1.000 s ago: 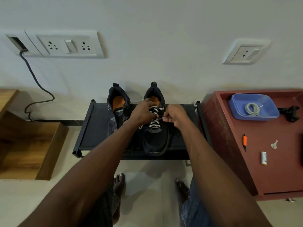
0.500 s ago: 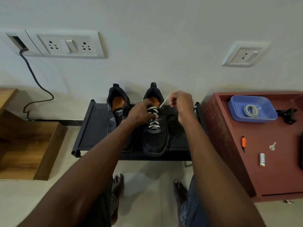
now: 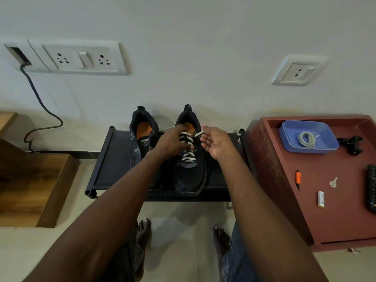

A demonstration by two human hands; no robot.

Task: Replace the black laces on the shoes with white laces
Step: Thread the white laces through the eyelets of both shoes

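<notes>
right shoe (image 3: 190, 169): on the rack (image 3: 114, 159), white lace (image 3: 188, 155) crossed almost to the top
left hand (image 3: 173, 142): curled on the lace beside the tongue
right hand (image 3: 216, 143): palm up, pinching the lace end
risk: uneven ends if tugged sideways

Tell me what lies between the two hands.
In the head view, the white lace crossing the right shoe lies between the left hand and right hand.

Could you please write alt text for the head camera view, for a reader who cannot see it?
Seen from above, a person's left hand and right hand work a white lace into the right-hand shoe of a dark pair on a low black rack. The left-hand shoe shows no lace. A blue tray holding a coiled white lace sits on a red cabinet beside it.
</notes>
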